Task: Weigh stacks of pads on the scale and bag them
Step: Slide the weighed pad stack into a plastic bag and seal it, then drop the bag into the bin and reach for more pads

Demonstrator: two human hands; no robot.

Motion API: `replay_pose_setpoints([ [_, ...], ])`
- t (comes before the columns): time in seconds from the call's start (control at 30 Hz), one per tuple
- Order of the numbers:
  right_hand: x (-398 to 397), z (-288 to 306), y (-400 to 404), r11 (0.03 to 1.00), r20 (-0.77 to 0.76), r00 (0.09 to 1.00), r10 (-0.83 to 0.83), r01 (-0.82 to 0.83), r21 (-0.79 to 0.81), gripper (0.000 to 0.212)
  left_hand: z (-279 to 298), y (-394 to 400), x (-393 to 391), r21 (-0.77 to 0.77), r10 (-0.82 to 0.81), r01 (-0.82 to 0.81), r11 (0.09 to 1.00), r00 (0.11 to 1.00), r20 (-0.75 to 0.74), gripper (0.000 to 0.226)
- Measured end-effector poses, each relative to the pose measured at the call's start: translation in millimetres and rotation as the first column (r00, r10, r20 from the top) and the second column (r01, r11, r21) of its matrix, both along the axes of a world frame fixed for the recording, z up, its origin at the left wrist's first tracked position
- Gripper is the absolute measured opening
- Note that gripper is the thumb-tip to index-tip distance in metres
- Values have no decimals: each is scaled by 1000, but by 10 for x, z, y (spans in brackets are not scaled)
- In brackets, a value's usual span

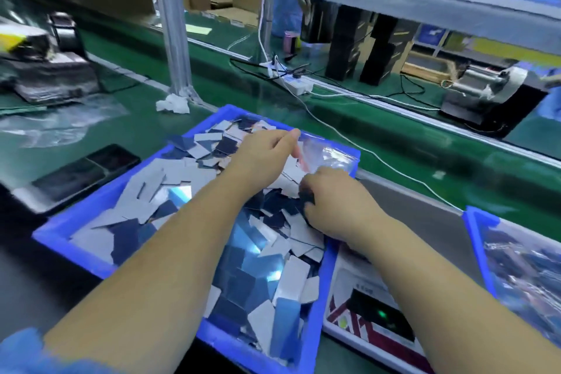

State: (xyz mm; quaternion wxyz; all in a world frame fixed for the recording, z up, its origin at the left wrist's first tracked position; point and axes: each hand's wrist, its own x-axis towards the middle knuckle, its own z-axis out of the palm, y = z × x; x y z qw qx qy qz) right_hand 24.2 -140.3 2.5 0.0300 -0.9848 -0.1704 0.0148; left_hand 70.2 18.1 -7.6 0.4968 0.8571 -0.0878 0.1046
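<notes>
small stack of dark flat pads (306, 198) pinched in right hand (337, 206), over blue plastic bin (76, 232) on desk; clear plastic bag (326, 155) pinched open by left hand (263, 158). likely to spill if bag mouth sags.

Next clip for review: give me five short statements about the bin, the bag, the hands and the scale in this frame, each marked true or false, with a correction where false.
1. The large blue plastic bin holds loose grey and blue rectangular pads. True.
2. The left hand pinches the clear plastic zip bag. True.
3. The right hand lies flat on the white digital scale. False: it is over the bin, curled round a dark stack of pads.
4. The scale sits left of the bin. False: it is to the right.
5. A white cable runs across the green belt. True.
</notes>
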Motion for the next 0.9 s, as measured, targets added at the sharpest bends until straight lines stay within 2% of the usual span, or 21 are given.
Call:
replay_pose_setpoints([
  [0.1,64,-10,31,999,-109,993,49,-48,11,55,4,47,38,-24,5,-6,1000,1000,-14,43],
  [0.2,81,-8,56,995,-227,970,81,-67,71,57,24,95,83,-105,0,-5,994,999,-48,45],
  [0.37,156,110,48,988,-325,934,151,-131,80,49,45,64,80,-56,-7,8,998,1000,9,46],
  [0.53,199,186,-7,974,-462,863,204,-225,9,76,51,62,91,-56,-23,22,998,1000,-10,45],
  [0.6,175,198,3,966,-499,838,221,-257,-5,75,55,51,83,-54,-27,27,998,1000,-12,45],
  [0.7,112,222,35,953,-503,827,252,-301,-17,64,60,44,69,-49,-32,31,998,999,-21,44],
  [0.8,34,279,98,969,-467,848,248,-227,103,48,70,46,64,-59,-45,43,997,999,-18,45],
  [0.83,-4,291,134,976,-457,863,215,-174,132,52,79,44,60,-64,-49,48,997,999,-15,45],
  [0.9,-103,257,237,985,-414,894,170,-149,83,67,91,39,51,-73,-52,51,996,998,-18,45],
])
